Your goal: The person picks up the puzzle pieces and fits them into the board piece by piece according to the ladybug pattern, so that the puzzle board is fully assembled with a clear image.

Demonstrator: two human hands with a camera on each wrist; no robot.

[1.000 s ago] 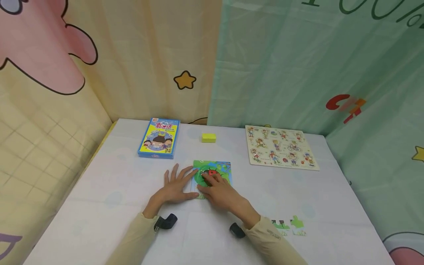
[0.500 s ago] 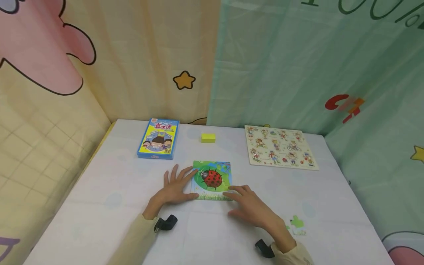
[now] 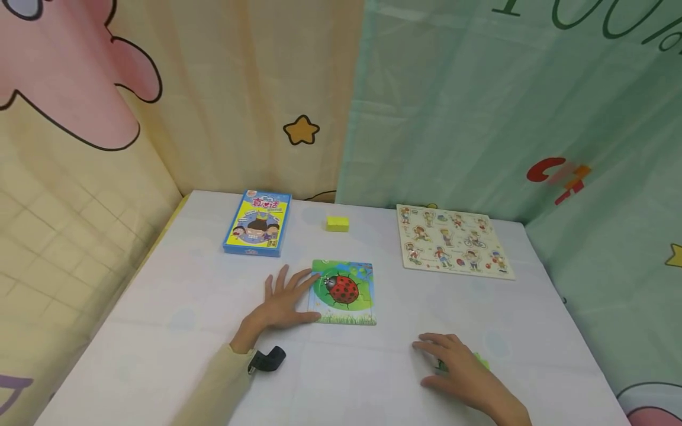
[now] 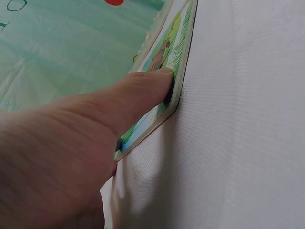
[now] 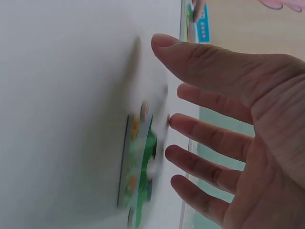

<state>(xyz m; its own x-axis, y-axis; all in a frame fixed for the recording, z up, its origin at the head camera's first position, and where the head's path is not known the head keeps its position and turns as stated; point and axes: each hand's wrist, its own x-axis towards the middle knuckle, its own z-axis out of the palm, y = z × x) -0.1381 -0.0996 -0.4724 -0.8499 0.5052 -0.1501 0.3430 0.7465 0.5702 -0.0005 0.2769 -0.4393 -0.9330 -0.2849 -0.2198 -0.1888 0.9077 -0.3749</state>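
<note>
A square ladybug jigsaw puzzle [image 3: 342,293] lies flat on the white table. My left hand [image 3: 283,305] is spread at its left side, with the thumb [image 4: 152,83] on the puzzle's near left corner and a fingertip on its left edge higher up. To the right, my right hand [image 3: 462,370] is over some loose puzzle pieces [image 5: 138,167], its fingers apart and nothing held. From the head view that hand hides most of the pieces; a green bit of one puzzle piece [image 3: 482,360] shows past it.
At the back left lies a blue and yellow card box [image 3: 258,223]. A small yellow block [image 3: 337,223] sits behind the puzzle. A cream board with printed children [image 3: 453,241] lies at the back right. Curtains [image 3: 437,106] hang behind the table.
My right hand has left the puzzle and moved right and nearer, to the loose pieces, uncovering the ladybug picture. The left hand has stayed in place.
</note>
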